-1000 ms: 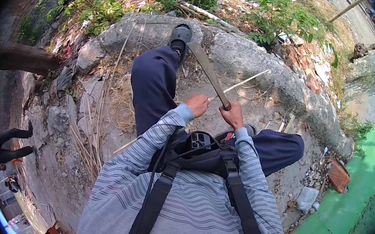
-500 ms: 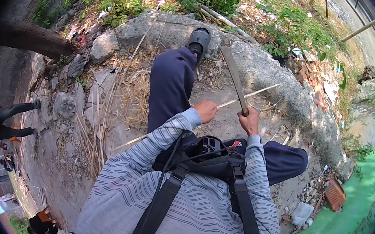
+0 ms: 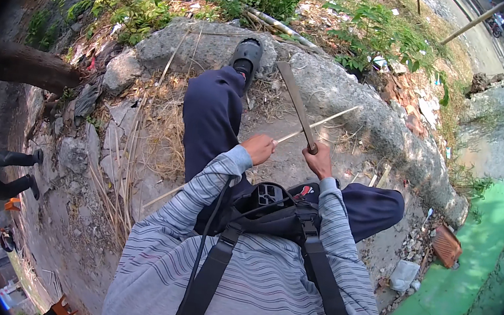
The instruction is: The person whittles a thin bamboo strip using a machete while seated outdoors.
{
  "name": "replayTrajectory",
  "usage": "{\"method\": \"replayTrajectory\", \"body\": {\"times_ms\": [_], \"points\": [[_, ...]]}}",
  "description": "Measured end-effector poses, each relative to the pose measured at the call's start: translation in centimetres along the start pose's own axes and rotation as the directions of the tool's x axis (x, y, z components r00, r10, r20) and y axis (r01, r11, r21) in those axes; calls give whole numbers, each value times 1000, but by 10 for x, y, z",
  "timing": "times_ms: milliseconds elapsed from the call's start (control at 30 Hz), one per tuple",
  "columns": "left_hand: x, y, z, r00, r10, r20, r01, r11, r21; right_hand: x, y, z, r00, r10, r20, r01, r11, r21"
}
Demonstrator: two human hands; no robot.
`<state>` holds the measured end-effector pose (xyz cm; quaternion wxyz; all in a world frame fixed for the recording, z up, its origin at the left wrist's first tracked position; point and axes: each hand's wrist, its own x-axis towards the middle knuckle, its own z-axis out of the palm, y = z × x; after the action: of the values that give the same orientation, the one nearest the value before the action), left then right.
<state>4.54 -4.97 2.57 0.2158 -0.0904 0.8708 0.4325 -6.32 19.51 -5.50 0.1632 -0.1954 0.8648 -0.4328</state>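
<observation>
My left hand (image 3: 258,149) is closed around a long, thin, pale strip (image 3: 339,116), which looks like split bamboo. One end reaches up to the right past the blade, and the other shows beyond my left forearm. In my right hand (image 3: 319,161) is the handle of a machete (image 3: 296,98), its long dull blade pointing away from me and slightly left. The blade crosses the strip a little above my right fist; whether they touch I cannot tell. Both hands are between my legs, over the ground.
Several loose strips (image 3: 113,188) lie on the ground to my left. A rough stone kerb (image 3: 358,98) curves ahead, under my left shoe (image 3: 248,54). Rubble and a brown ridged piece (image 3: 447,246) lie at right beside green-painted ground (image 3: 470,263). Another person's legs (image 3: 1,172) show far left.
The whole scene has slid slightly left in the view. Both grips stay the same, with machete and strip still crossed. At far left, the other person's legs have shifted.
</observation>
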Motion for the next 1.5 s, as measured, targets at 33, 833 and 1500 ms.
{"method": "replayTrajectory", "body": {"times_ms": [33, 833, 1500], "points": [[-6, -9, -1, 1000, 24, -15, -24, 1000, 19, 9, 11, -6, 999, 15, -32, -15, 1000, -7], [6, -7, 11, 1000, -24, -19, 25, 998, 52, -8, -25, 2, 983, 17, 182, -10, 999, -36], [5, -22, 4, 997, 72, 10, -71, 993, -96, -10, -6, -1, 996, -17, 88, 20, 999, -32]]}}
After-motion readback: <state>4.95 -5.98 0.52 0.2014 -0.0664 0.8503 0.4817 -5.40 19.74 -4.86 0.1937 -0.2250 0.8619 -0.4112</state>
